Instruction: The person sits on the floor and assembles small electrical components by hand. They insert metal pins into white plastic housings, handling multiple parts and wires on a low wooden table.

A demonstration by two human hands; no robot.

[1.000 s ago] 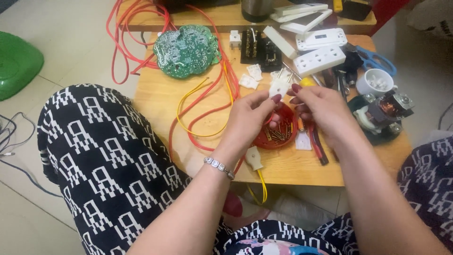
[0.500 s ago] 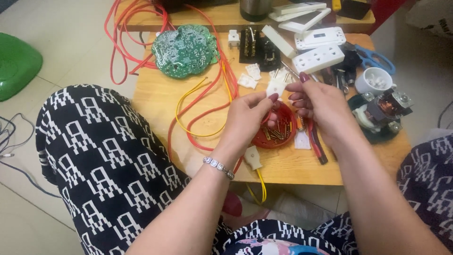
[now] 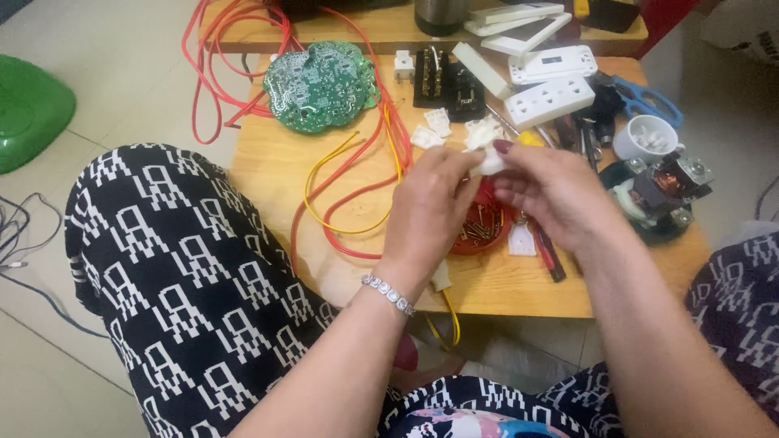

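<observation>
Left hand (image 3: 430,203): raised over the middle of the small wooden table (image 3: 276,162), fingertips pinched on a small white plastic part (image 3: 489,162).
Right hand (image 3: 556,195): thumb and fingers closed on the same white part from the other side.
White part: held above the red round dish of brass screws (image 3: 480,227), near the front edge.
Back edge: green round circuit board (image 3: 323,85), white socket strip (image 3: 550,100).

Setting: you sit at an improvised home electronics repair spot.
Surface: low wooden table (image 3: 324,174) on tiled floor (image 3: 97,49).
12 o'clock: white socket strip (image 3: 550,100), green circuit board (image 3: 323,85).
3 o'clock: small motor (image 3: 661,191).
10 o'clock: red wires (image 3: 219,73).
</observation>
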